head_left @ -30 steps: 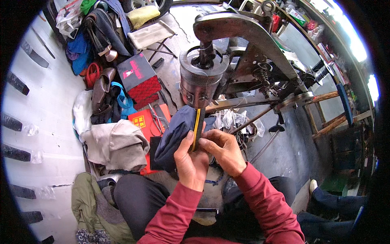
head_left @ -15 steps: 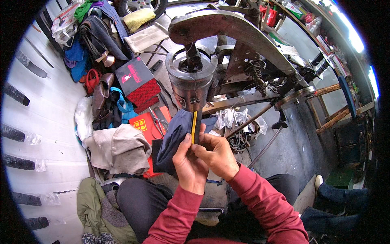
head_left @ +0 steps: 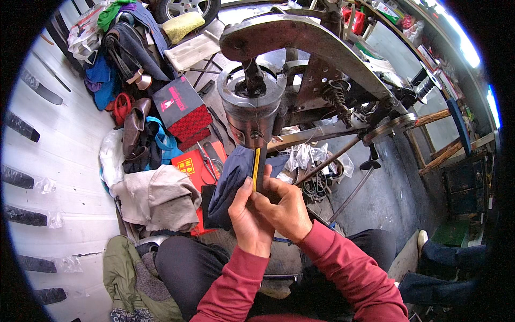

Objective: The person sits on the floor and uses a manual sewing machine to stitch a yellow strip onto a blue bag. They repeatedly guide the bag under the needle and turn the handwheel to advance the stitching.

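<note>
The dark blue cloth [head_left: 228, 182] sits in front of me at the middle of the scene, below the round metal head of the machine [head_left: 252, 115], with a narrow yellow strip [head_left: 256, 167] running along its right side from the machine toward me. My left hand [head_left: 251, 220] grasps the strip's near end, thumb up along its left edge. My right hand [head_left: 287, 206] is just beside it, fingers curled and thumb and forefinger pinching the same end from the right; the 2 hands touch. What my hidden fingers do underneath, I cannot tell. To the left of the cloth, scissors [head_left: 207, 163] lie on a red bag [head_left: 201, 180], with a beige cloth [head_left: 155, 198] farther left. Beyond these are a dark and red box [head_left: 177, 104] and a brown shoe [head_left: 133, 126]. Far off stand a folding stool [head_left: 193, 51] and a wheel [head_left: 204, 6]. A green jacket [head_left: 126, 268] lies near on the left, and another person's legs [head_left: 440, 263] show at the near right.
</note>
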A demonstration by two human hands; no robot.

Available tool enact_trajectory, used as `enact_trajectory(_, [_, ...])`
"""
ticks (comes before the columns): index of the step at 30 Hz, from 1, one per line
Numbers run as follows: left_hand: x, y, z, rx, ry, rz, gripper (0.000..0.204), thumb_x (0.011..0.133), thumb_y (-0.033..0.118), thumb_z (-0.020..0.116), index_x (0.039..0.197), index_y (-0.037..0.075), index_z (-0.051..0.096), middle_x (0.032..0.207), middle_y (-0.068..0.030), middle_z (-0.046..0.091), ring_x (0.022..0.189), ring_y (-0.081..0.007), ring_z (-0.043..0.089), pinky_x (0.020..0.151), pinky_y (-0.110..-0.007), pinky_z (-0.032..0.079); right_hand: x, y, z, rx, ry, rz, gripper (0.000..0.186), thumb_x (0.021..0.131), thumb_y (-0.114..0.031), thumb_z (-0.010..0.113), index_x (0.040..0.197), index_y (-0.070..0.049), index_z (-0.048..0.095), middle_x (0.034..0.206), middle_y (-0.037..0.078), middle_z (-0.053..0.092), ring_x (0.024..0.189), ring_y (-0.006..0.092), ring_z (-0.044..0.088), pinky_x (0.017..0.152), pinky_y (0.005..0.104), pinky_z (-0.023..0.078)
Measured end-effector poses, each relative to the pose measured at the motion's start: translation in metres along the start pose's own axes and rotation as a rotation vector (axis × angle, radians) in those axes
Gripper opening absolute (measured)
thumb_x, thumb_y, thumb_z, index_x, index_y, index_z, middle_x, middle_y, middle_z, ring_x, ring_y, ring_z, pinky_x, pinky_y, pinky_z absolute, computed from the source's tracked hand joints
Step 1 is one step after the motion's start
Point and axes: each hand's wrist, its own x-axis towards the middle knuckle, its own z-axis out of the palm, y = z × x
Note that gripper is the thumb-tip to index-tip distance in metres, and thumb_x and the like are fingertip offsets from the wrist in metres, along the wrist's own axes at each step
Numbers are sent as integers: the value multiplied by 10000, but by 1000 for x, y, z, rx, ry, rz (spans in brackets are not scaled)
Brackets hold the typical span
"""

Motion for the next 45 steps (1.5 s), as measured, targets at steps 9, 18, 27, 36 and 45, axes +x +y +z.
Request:
enact_trajectory(9, [-1,3,-1,22,11,-32,451,958,261,613,1284,-47,571,1230,-185,660,1038,-315,667,1010,-465,507,-4,1,3,15,41,-18,209,847,-161,746,867,26,654,748,184,666,657,239,657,653,365,516])
enact_trajectory(18, [0,4,0,42,35,3,441,945,239,624,1274,-51,574,1212,-186,664,1038,-311,659,1021,-466,498,-2,-7,-3,-26,-55,22,156,897,-103,683,957,42,676,817,97,690,743,141,635,685,294,517])
enact_trajectory(27, [2,5,-3,28,14,-16,432,953,246,606,1265,-51,581,1206,-189,670,1022,-317,671,985,-469,521,-1,-9,0,-49,-34,21,173,868,-129,708,925,32,681,789,149,687,728,208,670,672,337,522])
enact_trajectory(36, [0,7,1,33,154,39,408,927,188,627,1244,-68,614,1146,-164,693,1013,-268,668,968,-413,511,5,-20,-15,39,-88,110,188,914,-130,703,979,46,681,809,76,702,750,89,635,677,276,529])
enact_trajectory(45, [2,0,6,-196,41,83,204,900,55,623,1083,-28,659,1113,-171,705,1084,-289,660,1063,-520,462,32,-54,-69,-472,134,-536,296,789,-165,771,1009,-12,647,1047,144,641,995,318,632,867,379,491])
